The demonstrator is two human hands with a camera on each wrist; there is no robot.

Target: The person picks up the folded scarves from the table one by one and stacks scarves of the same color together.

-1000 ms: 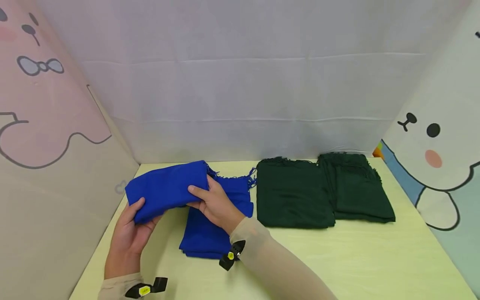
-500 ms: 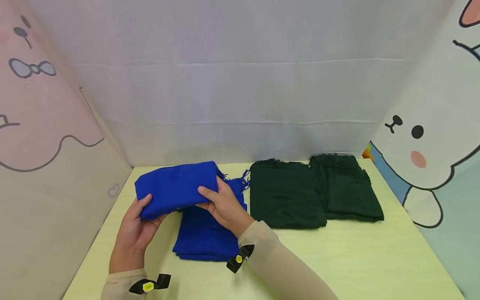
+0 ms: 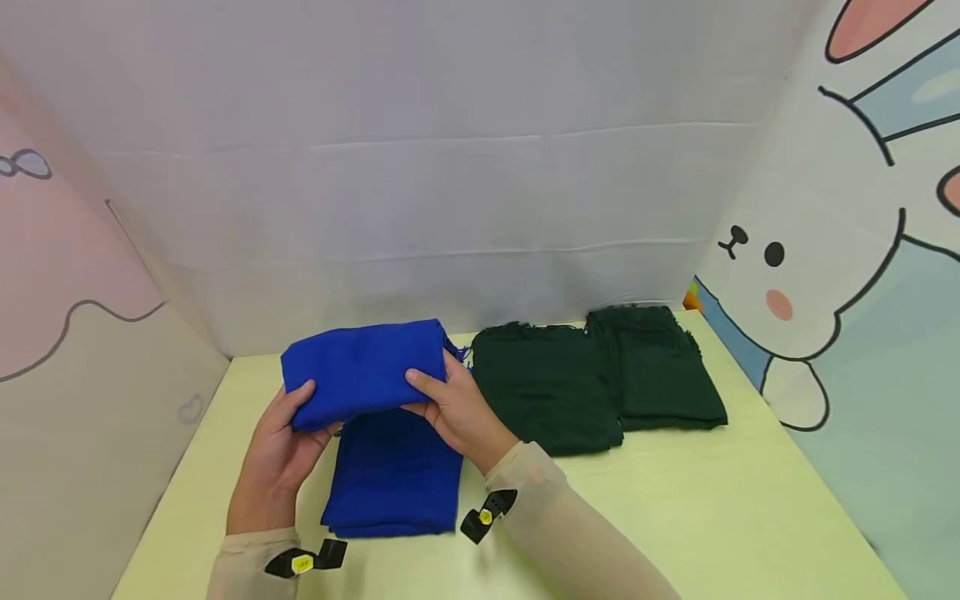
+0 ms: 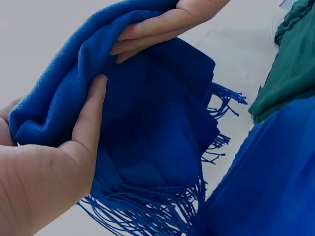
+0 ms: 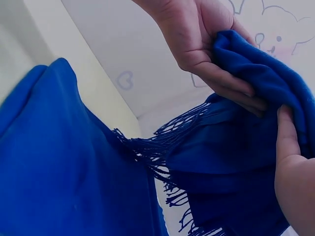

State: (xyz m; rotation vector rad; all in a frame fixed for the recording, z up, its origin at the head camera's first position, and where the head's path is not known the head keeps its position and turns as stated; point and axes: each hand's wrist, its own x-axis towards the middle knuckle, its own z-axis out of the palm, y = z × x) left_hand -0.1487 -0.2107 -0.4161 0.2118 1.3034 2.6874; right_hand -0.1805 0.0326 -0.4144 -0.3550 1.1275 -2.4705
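A folded blue scarf (image 3: 363, 367) with fringed ends is held up between both hands, over the table. My left hand (image 3: 279, 446) grips its left end, thumb on the front face and fingers beneath. At the right end my right hand (image 3: 463, 408) pinches it the same way. In the left wrist view the fringe (image 4: 147, 206) hangs below the folded cloth. Another folded blue scarf (image 3: 393, 487) lies flat on the table, partly hidden under the held one.
Two folded dark green scarves, one nearer the middle (image 3: 543, 392) and one at the right (image 3: 667, 375), lie side by side on the pale yellow table (image 3: 675, 508). A white cloth wall (image 3: 450, 208) stands behind, with printed panels (image 3: 810, 333) on both sides.
The head view has turned to the right, so the table things sit further left in it. Both hands have carried the held blue scarf slightly right, over the lying one.
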